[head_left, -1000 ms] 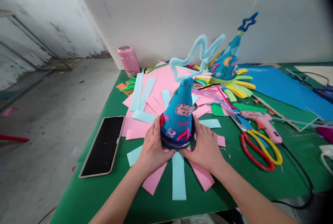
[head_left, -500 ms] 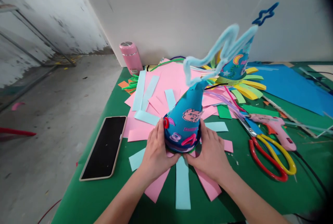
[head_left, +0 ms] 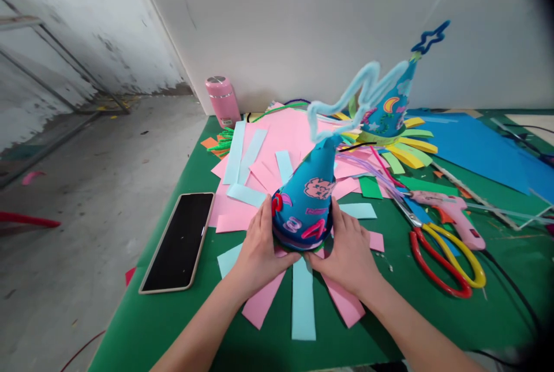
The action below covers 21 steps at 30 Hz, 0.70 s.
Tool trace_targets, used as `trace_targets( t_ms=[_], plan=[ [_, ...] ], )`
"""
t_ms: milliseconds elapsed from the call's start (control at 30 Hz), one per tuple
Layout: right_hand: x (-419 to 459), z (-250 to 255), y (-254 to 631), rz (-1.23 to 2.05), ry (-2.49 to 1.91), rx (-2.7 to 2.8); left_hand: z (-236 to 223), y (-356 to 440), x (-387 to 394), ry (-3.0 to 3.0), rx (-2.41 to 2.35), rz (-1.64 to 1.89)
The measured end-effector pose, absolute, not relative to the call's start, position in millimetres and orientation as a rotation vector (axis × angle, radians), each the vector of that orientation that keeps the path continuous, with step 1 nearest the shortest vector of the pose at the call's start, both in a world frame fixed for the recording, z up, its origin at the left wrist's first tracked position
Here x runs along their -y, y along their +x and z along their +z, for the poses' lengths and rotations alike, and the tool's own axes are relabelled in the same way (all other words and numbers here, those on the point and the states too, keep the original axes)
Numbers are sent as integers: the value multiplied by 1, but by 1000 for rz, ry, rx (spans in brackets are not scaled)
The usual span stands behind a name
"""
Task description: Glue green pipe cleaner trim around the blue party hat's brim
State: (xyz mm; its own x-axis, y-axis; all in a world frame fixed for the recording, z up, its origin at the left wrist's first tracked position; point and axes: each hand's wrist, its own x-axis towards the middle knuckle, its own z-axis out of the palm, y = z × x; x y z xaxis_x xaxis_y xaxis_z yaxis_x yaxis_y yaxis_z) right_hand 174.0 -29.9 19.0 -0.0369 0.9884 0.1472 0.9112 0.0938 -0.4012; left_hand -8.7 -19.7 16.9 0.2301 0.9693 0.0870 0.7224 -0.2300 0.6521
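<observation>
A blue paper cone hat stands on the table between my hands, tilted a little to the right. It bears a pink cloud, letter stickers and, at its tip, a light-blue pipe-cleaner star. My left hand is wrapped round the base on the left, my right hand round it on the right, with both thumbs meeting in front. Pink and pale-blue paper strips fan outward from under the base. The fingertips behind the cone are partly hidden.
A phone lies at left, a pink bottle stands behind. Pink paper and a second cone hat are at the back. On the right lie scissors, a pink glue gun with its cord, and blue sheets.
The view has shifted slightly, so the background sits a little lower. My hands keep the same hold on the cone hat, which has not visibly moved on the table.
</observation>
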Motion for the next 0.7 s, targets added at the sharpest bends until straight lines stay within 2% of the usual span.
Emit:
trace_targets(
  t_ms=[167,367,700],
  plan=[
    [31,19,174,271,-1883,1998,29,-20,32,1999,-1541,635],
    [32,19,175,271,-1880,2007,38,-26,42,2120,-1690,1017],
    [33,20,174,269,-1875,2007,32,-13,42,2173,-1756,930]
  ],
)
